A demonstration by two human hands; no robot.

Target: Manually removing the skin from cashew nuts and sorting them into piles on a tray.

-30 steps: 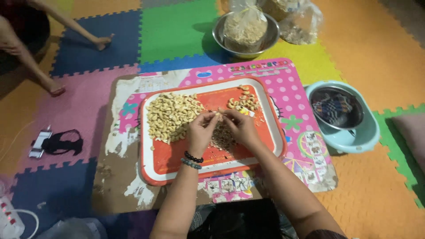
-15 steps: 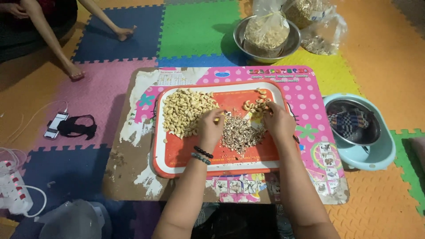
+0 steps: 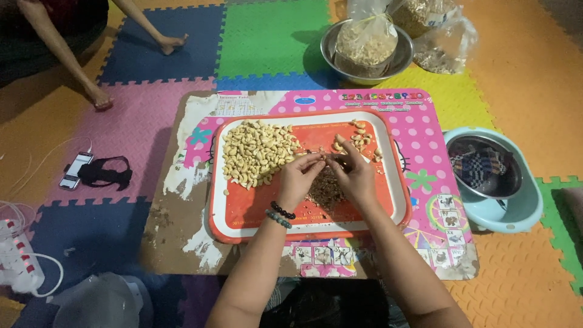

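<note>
An orange tray with a white rim (image 3: 255,226) lies on a pink low table (image 3: 425,133). A heap of pale cashew nuts (image 3: 255,152) fills the tray's left part, and a smaller group of nuts (image 3: 359,138) sits at its far right. A brown pile of husk bits (image 3: 323,192) lies in the middle, partly hidden by my hands. My left hand (image 3: 299,177), with two bead bracelets on the wrist, and my right hand (image 3: 352,173) meet above the husk pile, fingertips pinched together on one small nut between them.
A steel bowl holding a clear bag of nuts (image 3: 366,48) stands beyond the table, with more bags (image 3: 434,30) beside it. A light blue basin with a steel bowl inside (image 3: 492,176) sits at the right. Another person's legs (image 3: 91,91) are at top left. A phone (image 3: 76,171) lies on the mat.
Half a second ago my hands were apart, the left by the big heap and the right by the small group. Now both have come together over the husk pile.
</note>
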